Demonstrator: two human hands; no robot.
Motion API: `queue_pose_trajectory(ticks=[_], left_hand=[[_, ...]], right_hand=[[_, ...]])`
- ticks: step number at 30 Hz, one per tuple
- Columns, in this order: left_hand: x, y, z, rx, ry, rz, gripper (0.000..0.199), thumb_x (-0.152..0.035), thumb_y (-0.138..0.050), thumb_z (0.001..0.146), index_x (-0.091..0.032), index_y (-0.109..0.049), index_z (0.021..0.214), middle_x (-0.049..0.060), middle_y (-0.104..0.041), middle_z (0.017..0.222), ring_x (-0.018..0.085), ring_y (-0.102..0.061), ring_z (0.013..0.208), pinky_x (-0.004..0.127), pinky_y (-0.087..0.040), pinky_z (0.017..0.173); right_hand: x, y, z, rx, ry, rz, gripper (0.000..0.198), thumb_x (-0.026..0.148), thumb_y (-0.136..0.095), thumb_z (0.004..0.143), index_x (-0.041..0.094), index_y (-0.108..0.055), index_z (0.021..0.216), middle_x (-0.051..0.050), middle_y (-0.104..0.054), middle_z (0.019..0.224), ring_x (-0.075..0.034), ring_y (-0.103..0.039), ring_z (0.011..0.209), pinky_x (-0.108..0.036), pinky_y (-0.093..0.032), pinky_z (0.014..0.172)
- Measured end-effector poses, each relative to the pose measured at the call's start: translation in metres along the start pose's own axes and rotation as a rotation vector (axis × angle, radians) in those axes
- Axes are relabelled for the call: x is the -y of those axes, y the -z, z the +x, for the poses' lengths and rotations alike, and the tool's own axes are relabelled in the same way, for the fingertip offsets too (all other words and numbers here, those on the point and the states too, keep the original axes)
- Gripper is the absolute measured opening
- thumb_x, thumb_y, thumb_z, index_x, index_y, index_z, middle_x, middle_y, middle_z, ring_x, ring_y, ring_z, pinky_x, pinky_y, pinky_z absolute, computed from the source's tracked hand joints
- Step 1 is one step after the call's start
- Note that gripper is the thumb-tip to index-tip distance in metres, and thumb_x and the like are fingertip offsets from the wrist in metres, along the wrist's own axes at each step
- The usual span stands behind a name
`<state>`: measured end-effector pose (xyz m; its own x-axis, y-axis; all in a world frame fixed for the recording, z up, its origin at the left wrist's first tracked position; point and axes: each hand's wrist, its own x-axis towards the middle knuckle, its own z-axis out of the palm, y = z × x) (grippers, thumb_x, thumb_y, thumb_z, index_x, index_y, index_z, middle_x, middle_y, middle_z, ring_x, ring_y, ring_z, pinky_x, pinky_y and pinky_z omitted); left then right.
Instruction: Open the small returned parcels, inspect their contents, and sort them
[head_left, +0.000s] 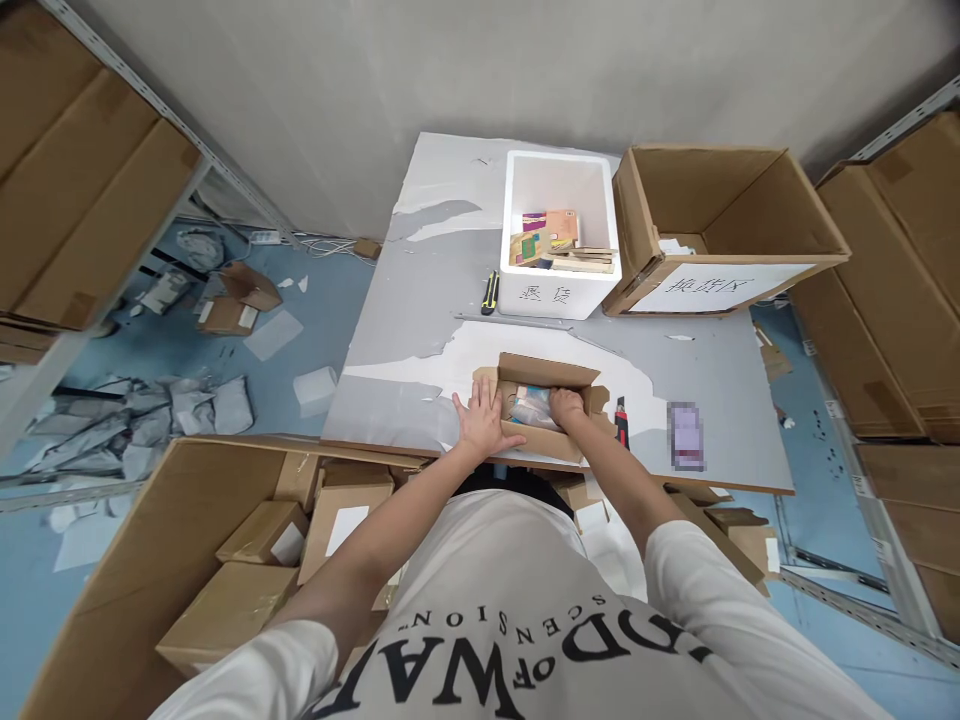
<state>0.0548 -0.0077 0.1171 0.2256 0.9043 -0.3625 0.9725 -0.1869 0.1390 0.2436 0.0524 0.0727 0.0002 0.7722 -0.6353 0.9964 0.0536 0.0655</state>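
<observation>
A small open cardboard box (pixel 551 442) lies near the front edge of the table, its flaps folded out. Inside is a packet in clear plastic wrap (pixel 531 408), with some light blue showing. My left hand (pixel 480 420) rests spread on the left end of the box, its thumb pointing toward the front side. My right hand (pixel 568 407) reaches into the right part of the box, fingers curled at the packet's right end; the fingertips are hidden. Just right of the box lies a red and black box cutter (pixel 621 422).
Behind stand a white foam box (pixel 551 295) holding small boxes and a large labelled carton (pixel 731 290). A yellow-black cutter (pixel 490 293) and a blurred purple rectangle (pixel 686 436) lie on the table (pixel 405 350). A big carton (pixel 127 570) of parcels sits front left.
</observation>
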Motion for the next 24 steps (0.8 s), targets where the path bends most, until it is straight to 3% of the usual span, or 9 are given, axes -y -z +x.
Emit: queue_pose_trajectory(ticks=[2,7,11,18,21,24], left_hand=[[0.001,0.001,0.000,-0.003,-0.008,0.001,0.114,-0.085,-0.047,0.062,-0.014,-0.026,0.149,0.018,-0.001,0.159,0.044,0.007,0.144,0.072,-0.004,0.106],[0.002,0.000,-0.001,-0.025,-0.011,0.008,0.114,-0.086,-0.045,0.062,-0.014,-0.027,0.149,0.017,0.000,0.159,0.043,0.007,0.144,0.072,-0.001,0.106],[-0.003,-0.003,-0.002,-0.041,0.009,-0.008,0.114,-0.086,-0.045,0.063,-0.014,-0.025,0.150,0.018,0.002,0.159,0.042,0.008,0.144,0.072,0.001,0.106],[-0.006,0.009,0.015,-0.066,0.082,-0.074,0.115,-0.082,-0.049,0.064,-0.010,-0.023,0.150,0.019,0.003,0.158,0.043,0.011,0.144,0.071,0.001,0.107],[0.000,0.019,0.028,-0.102,0.107,-0.145,0.111,-0.077,-0.055,0.064,-0.011,-0.025,0.149,0.018,0.001,0.159,0.041,0.009,0.145,0.069,0.001,0.108],[0.003,0.026,0.035,-0.173,0.110,-0.292,0.104,-0.070,-0.059,0.067,-0.012,-0.029,0.147,0.019,-0.005,0.158,0.041,0.002,0.145,0.069,-0.001,0.109]], right_hand=[[-0.004,0.003,-0.006,-0.029,0.030,-0.022,0.037,0.007,-0.040,0.093,0.005,-0.052,0.127,-0.026,-0.061,0.119,-0.028,-0.062,0.110,-0.042,-0.049,0.091],[-0.011,0.012,-0.022,-0.077,0.050,-0.052,0.044,0.001,-0.030,0.090,0.007,-0.054,0.126,-0.026,-0.059,0.121,-0.028,-0.063,0.110,-0.041,-0.051,0.088],[-0.014,0.024,-0.037,-0.104,0.048,-0.045,0.042,0.002,-0.032,0.089,0.011,-0.062,0.116,-0.022,-0.059,0.121,-0.027,-0.065,0.104,-0.037,-0.052,0.084],[-0.029,0.070,-0.069,-0.252,0.067,0.019,0.033,0.014,-0.036,0.091,0.019,-0.056,0.117,-0.014,-0.061,0.119,-0.025,-0.065,0.099,-0.037,-0.049,0.080],[-0.046,0.091,-0.083,-0.373,0.090,0.205,0.029,0.027,-0.044,0.090,0.019,-0.057,0.115,-0.014,-0.064,0.114,-0.029,-0.063,0.099,-0.038,-0.048,0.079],[-0.063,0.095,-0.096,-0.532,0.156,0.547,0.030,0.029,-0.044,0.086,0.019,-0.061,0.108,-0.012,-0.068,0.107,-0.031,-0.062,0.099,-0.038,-0.047,0.079]])
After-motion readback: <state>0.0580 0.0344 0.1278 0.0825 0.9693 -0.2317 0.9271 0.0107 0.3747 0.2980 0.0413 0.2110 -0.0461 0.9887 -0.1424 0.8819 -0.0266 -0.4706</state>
